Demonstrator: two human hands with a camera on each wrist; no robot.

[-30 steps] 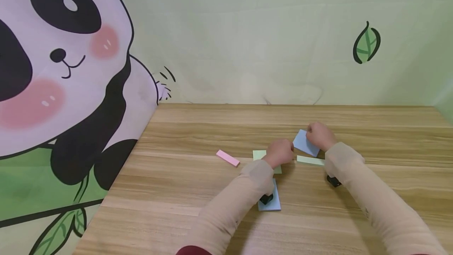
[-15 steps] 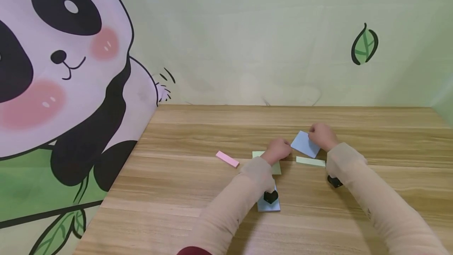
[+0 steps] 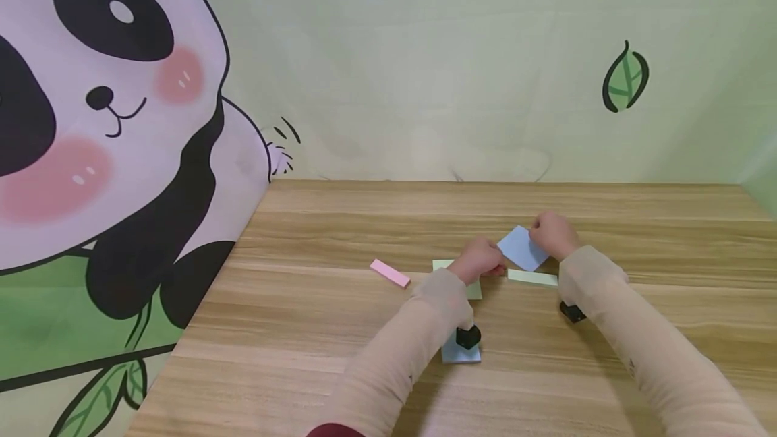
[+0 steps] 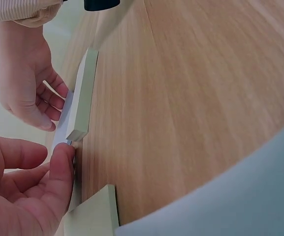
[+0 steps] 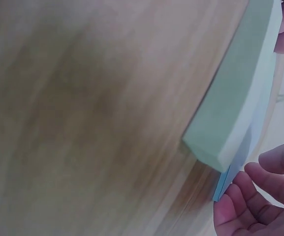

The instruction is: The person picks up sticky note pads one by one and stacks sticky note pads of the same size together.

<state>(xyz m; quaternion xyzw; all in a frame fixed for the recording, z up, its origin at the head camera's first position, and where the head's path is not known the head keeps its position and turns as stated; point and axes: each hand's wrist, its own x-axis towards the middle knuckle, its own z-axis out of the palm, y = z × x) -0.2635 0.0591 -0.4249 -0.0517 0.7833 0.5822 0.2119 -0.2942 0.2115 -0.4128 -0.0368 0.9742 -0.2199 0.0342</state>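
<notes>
Your right hand (image 3: 554,235) rests its loosely bent fingers along the right edge of the blue square (image 3: 519,249), the thumb standing off from them; nothing looks pinched there. Your left hand (image 3: 478,260) is bent just as loosely, a visible gap between thumb and fingers, its fingertips at the near left side of the same square; whether they press it or only brush it, you cannot tell. The blue square thus lies between your two hands, turned cornerwise on the table (image 3: 340,349). The step in hand seems to be setting its angle, so guide it by the edges with light, even touches from both sides; a heavier push from one hand would probably spin it. Keep your fingertips low, since the edge looks thin and could slip under them. Mind the pale green strip (image 3: 532,278), just on your side of the square and near both hands: a dropped right wrist would likely nudge it. Under your left hand and wrist lies the green square (image 3: 475,290), partly covered, and nearer you, below the left wrist camera (image 3: 468,337), the second blue piece (image 3: 461,357); lift that forearm a little to spare both. Farther out, left of your left hand, lies the pink strip (image 3: 390,273), well apart.
</notes>
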